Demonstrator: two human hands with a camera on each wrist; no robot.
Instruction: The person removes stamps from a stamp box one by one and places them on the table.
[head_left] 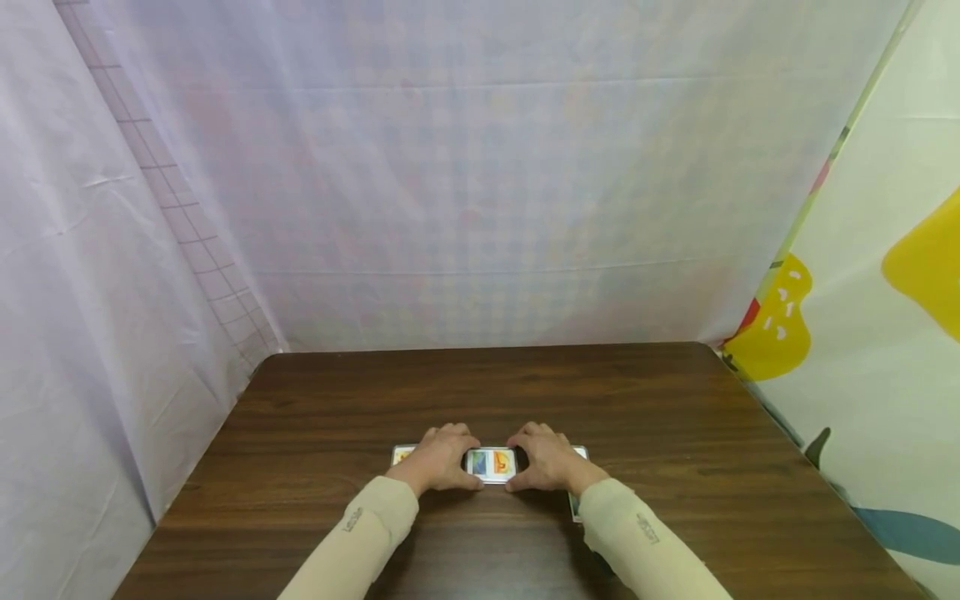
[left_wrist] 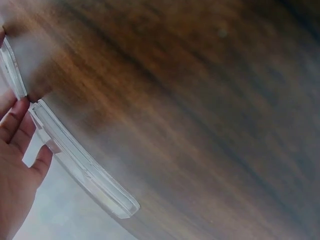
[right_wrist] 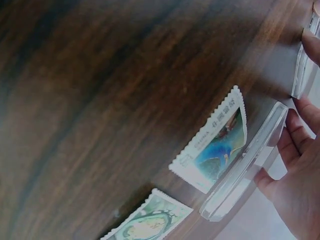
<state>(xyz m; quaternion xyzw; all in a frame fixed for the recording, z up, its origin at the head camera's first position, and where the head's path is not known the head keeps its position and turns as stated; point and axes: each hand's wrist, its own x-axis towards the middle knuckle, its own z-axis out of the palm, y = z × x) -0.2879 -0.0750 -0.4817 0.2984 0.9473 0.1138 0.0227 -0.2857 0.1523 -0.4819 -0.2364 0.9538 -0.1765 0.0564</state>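
A clear plastic stamp case (head_left: 492, 465) with two colourful stamps inside lies on the table before me. My left hand (head_left: 442, 458) grips its left end, thumb and fingers at the corners. At its right end my right hand (head_left: 546, 458) holds it the same way. A second case (left_wrist: 85, 155) lies under the left hand, whose lower fingers seem to touch it. Beneath the right hand is a third case (right_wrist: 245, 162). Both outer cases are mostly hidden in the head view. Beside the third case are a loose blue stamp (right_wrist: 215, 145) and a green stamp (right_wrist: 152, 220).
The brown wooden table (head_left: 315, 417) has rounded far corners. A pale curtain (head_left: 480, 208) hangs behind it, a white cloth (head_left: 67, 292) stands to the left, and a printed sheet (head_left: 862, 375) runs along the right edge.
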